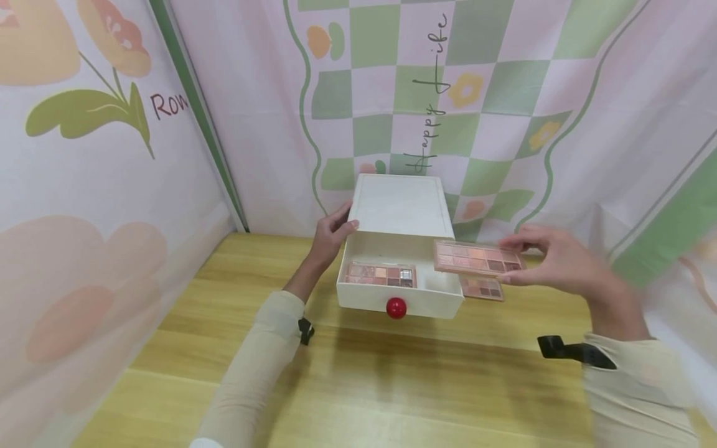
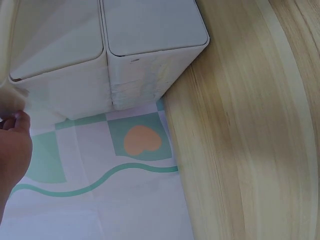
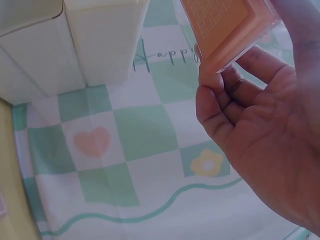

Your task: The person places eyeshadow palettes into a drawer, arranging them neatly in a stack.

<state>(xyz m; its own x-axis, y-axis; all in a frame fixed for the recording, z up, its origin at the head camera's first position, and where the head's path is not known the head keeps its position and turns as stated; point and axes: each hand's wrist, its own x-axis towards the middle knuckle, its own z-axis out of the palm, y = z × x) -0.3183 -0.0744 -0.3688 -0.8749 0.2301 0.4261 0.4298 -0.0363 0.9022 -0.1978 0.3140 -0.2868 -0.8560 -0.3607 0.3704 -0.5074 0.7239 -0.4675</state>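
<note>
A white drawer box [image 1: 400, 202] stands with its drawer [image 1: 400, 298] pulled out at the front, a red round knob [image 1: 396, 308] on it. My left hand [image 1: 332, 233] holds the box's left side, thumb at the front edge of its top. My right hand [image 1: 551, 258] pinches an eyeshadow palette [image 1: 476, 257] by its right end, over the right part of the drawer. The palette's orange-pink underside shows in the right wrist view. Inside the drawer, at left, lies a second palette [image 1: 381, 275]. Another palette [image 1: 483, 289] is just right of the drawer, partly hidden by the held one.
The box is on a wood-grain table [image 1: 358, 386], near its back edge. Behind hangs a green-and-white checked cloth [image 1: 375, 93] with flowers and lettering. A printed cloth [image 1: 101, 205] closes off the left side. Black straps [image 1: 577, 352] circle both wrists.
</note>
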